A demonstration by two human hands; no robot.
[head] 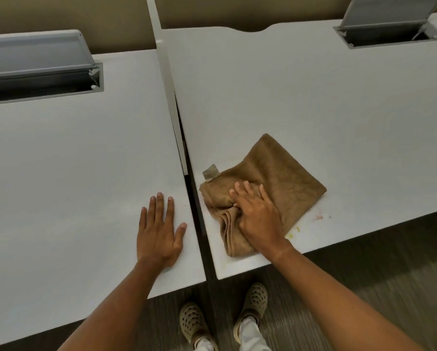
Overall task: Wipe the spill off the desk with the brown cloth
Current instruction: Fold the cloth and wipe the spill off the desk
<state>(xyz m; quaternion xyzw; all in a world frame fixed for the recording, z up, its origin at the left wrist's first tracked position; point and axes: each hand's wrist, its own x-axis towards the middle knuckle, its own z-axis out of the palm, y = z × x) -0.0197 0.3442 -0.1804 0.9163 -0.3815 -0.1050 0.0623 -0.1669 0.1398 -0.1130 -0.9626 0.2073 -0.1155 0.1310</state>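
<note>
The brown cloth (283, 178) lies folded and bunched on the right white desk (301, 97), near its front left corner, with a grey label sticking out at its left edge. My right hand (256, 214) presses flat on the cloth's near part, fingers spread over it. Faint orange and yellow spill marks (318, 217) show on the desk just right of the cloth, close to the front edge. My left hand (160, 229) rests flat on the left desk (73, 173), fingers apart, holding nothing.
A narrow gap (194, 206) and a white divider panel (166, 79) separate the two desks. Each desk has an open grey cable hatch, one at the back left (40, 69) and one at the back right (389, 24). My feet in beige clogs (194, 323) stand on dark flooring.
</note>
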